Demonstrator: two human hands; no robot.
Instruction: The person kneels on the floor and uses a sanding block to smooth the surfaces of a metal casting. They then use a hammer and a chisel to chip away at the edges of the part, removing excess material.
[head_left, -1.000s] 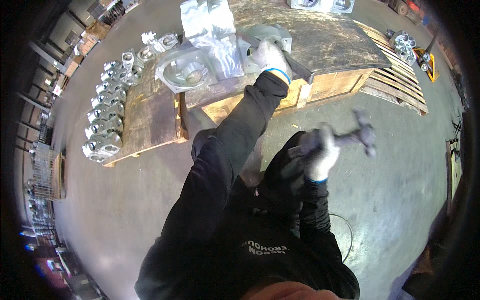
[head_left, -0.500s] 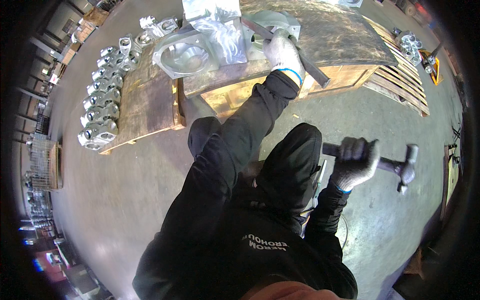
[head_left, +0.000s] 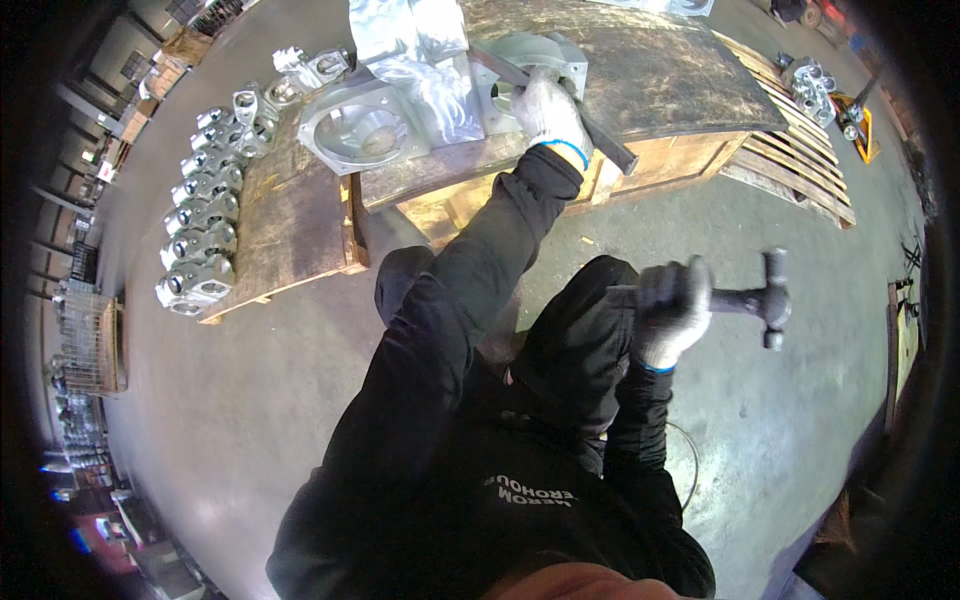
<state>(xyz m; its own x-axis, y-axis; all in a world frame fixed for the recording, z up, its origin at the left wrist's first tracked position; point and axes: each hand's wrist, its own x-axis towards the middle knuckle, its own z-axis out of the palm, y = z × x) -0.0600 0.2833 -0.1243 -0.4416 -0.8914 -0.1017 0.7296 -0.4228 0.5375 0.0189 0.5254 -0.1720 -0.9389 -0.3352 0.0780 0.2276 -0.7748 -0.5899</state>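
Where the worktop (head_left: 680,85) spans the far side, a tall casting (head_left: 435,90) stands between a round-mouthed casting (head_left: 390,135) on its left and a flanged casting (head_left: 560,50) on its right. Across the flanged casting slants the bar (head_left: 612,147), its near end jutting past the worktop's edge; whether its far end touches the metal cannot be told. The hammer (head_left: 774,297) is at the near right, well apart from the bar, head to the right. The left hand (head_left: 550,110) is curled round the bar, the right hand (head_left: 675,312) wrapped round the hammer's handle. For a clean blow, it seems best to brace the bar firmly, fingers clear of its near end, and strike that end squarely.
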